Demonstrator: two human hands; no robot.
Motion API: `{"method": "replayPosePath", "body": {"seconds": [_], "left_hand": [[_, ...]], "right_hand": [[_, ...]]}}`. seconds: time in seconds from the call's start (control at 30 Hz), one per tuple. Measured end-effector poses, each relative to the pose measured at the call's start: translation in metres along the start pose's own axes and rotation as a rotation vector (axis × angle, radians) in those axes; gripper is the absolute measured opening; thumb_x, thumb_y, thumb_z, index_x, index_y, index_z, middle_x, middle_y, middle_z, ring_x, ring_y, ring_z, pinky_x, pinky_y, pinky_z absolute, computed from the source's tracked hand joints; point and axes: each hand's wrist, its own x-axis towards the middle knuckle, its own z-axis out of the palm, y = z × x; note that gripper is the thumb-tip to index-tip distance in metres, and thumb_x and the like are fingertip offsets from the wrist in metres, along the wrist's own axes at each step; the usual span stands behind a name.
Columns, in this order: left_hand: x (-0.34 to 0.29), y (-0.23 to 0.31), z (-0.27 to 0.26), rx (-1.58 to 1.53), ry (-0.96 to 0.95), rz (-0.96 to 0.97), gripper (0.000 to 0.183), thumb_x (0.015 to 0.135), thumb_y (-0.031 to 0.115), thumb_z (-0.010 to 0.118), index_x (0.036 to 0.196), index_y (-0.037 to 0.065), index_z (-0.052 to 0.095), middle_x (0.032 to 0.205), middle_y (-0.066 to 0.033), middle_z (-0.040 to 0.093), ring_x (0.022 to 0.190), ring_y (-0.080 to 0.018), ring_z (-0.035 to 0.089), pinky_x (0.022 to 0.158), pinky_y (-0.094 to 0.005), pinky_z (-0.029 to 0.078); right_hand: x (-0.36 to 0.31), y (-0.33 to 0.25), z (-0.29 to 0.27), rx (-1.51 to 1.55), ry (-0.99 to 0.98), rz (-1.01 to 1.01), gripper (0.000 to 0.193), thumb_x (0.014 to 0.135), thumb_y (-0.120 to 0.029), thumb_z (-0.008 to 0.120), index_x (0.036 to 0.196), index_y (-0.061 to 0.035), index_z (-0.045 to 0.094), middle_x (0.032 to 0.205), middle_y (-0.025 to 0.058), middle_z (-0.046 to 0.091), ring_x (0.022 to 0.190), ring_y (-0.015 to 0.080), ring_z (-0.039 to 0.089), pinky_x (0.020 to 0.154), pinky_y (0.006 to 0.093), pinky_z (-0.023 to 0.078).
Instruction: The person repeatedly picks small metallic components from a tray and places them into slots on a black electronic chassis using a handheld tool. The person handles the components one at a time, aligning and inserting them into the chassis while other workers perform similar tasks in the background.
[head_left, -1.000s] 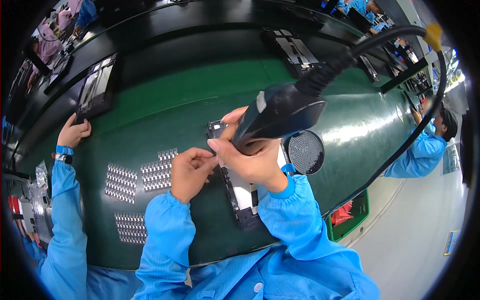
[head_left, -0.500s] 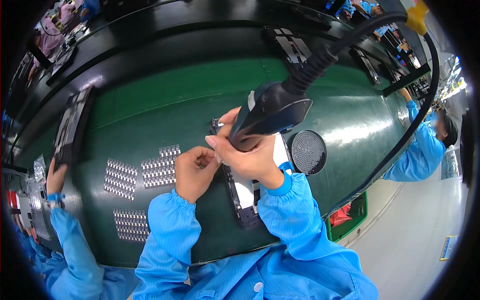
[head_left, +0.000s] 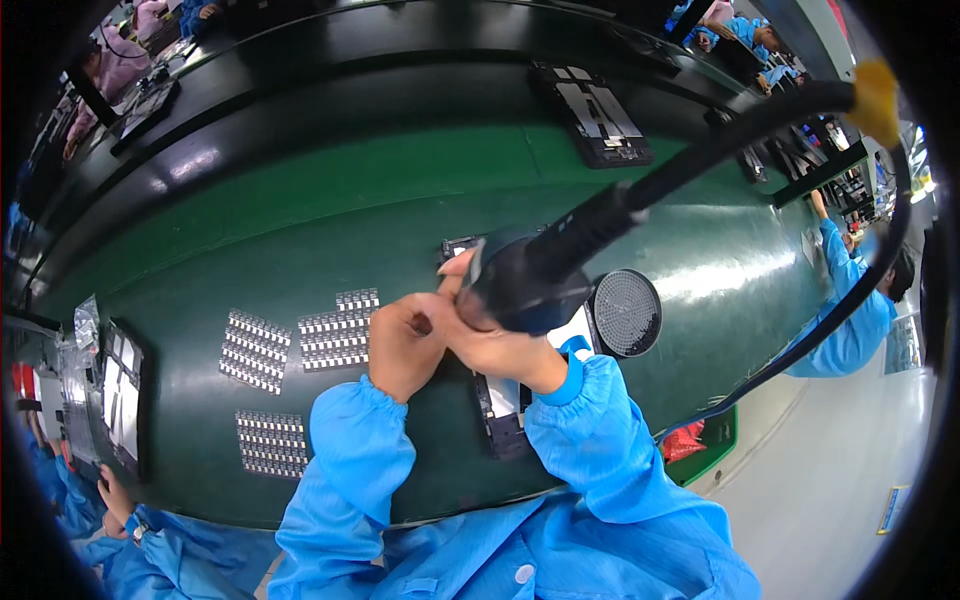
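Note:
My right hand (head_left: 510,355) is wrapped around a black electric screwdriver (head_left: 525,285) whose thick cable rises to the upper right; its tip is hidden. Against the right thumb, my left hand (head_left: 403,345) is closed in a pinch, and whatever its fingertips hold cannot be made out. Beneath both hands lies a flat black device housing (head_left: 508,430) with white panels, mostly covered by the hands and tool. A round black dish (head_left: 657,325) with a grey gridded inside stands just right of the housing.
Left of my hands lie sheets of small black-and-white parts (head_left: 255,350) on the green table (head_left: 400,215). Another housing (head_left: 122,395) lies far left, near a co-worker's hand (head_left: 116,497); one more (head_left: 600,120) sits at the back. A green bin (head_left: 722,450) holds a red bag (head_left: 683,440).
The co-worker's hand at left has let go of a housing, which now lies flat, and drawn back toward the near edge. The screwdriver's cable end has swung lower; my hands remain together.

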Motion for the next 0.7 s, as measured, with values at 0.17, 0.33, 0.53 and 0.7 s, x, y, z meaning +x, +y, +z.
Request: {"method": "replayPosePath", "body": {"seconds": [0.17,0.33,0.53,0.7], "left_hand": [[-0.005,-0.001,-0.007,0.045,-0.101,-0.190,0.015,0.075,0.008,0.071,0.085,-0.001,0.066,0.067,-0.0086,0.063,0.058,-0.0131,0.060,0.054,-0.0259,0.047],[0.008,0.025,-0.079,0.641,-0.027,0.049,0.030,0.066,0.011,0.077,0.092,0.000,0.066,0.084,-0.0120,0.062,0.069,-0.0235,0.059,0.060,-0.0320,0.048],[0.019,0.012,-0.123,0.746,-0.166,-0.119,0.034,0.056,0.013,0.084,0.081,0.001,0.064,0.085,-0.0080,0.059,0.063,-0.0161,0.053,0.055,-0.0298,0.045],[0.028,0.019,-0.113,0.574,-0.227,-0.348,0.025,0.062,0.002,0.079,0.078,-0.003,0.061,0.069,-0.0059,0.060,0.056,-0.0087,0.054,0.052,-0.0218,0.045]], "right_hand": [[0.002,-0.017,-0.007,0.332,0.265,0.184,0.040,0.074,0.012,0.065,0.107,-0.0022,0.046,0.066,0.0056,0.059,0.053,0.0100,0.056,0.048,0.0214,0.045],[-0.006,-0.034,-0.082,0.238,0.285,0.024,0.050,0.069,0.011,0.071,0.112,0.0007,0.047,0.064,0.0030,0.058,0.056,0.0066,0.054,0.050,0.0190,0.041],[-0.009,-0.033,-0.143,0.183,0.441,0.130,0.040,0.071,0.007,0.071,0.105,0.0030,0.051,0.060,0.0029,0.057,0.048,0.0087,0.054,0.045,0.0209,0.041],[-0.023,-0.012,-0.179,0.202,0.563,0.094,0.030,0.072,0.004,0.072,0.094,0.0016,0.051,0.062,0.0036,0.058,0.049,0.0097,0.056,0.045,0.0223,0.044]]}}
